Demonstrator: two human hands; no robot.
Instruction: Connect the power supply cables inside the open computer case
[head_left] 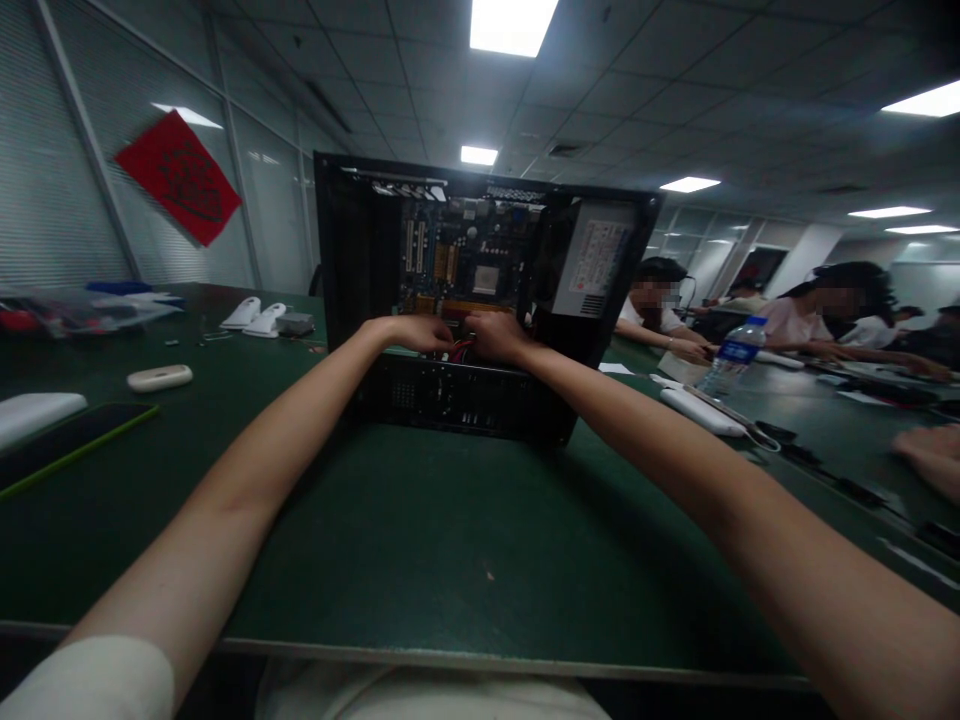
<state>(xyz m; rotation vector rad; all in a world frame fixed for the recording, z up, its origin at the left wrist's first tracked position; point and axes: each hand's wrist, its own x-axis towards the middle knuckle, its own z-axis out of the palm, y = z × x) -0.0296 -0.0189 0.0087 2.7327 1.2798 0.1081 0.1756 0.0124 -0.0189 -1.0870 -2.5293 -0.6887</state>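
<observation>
Open PC case (480,300) stands upright at centre of frame on green table (450,540), side panel off, interior facing the camera. Motherboard (469,260) visible in upper-centre of case; PSU (596,255) w/ white label at upper right inside the case.

Both arms stretch fwd from lower corners of frame to the case's lower interior edge. Left hand (420,333) and right hand (495,335) sit just beside each other at centre frame, knuckles up, fingers curled down into the case. Red wires (463,347) show betw. the two hands; hands appear to pinch at them, but exact grip is hidden behind the knuckles, so cannot tell for sure what each one grasps.

Left of frame: two white objects (255,317) near the case, small white oval device (159,377) closer in, dark phone w/ green edge (67,440) at lower left, white pad (34,412) just beside it. Red paper square (178,177) on glass wall, upper left.

Right of frame: water bottle (733,358), white flat device (701,410) near it. Other people seated at the table in far right bkgd; another person's hand (930,450) at right edge.
</observation>
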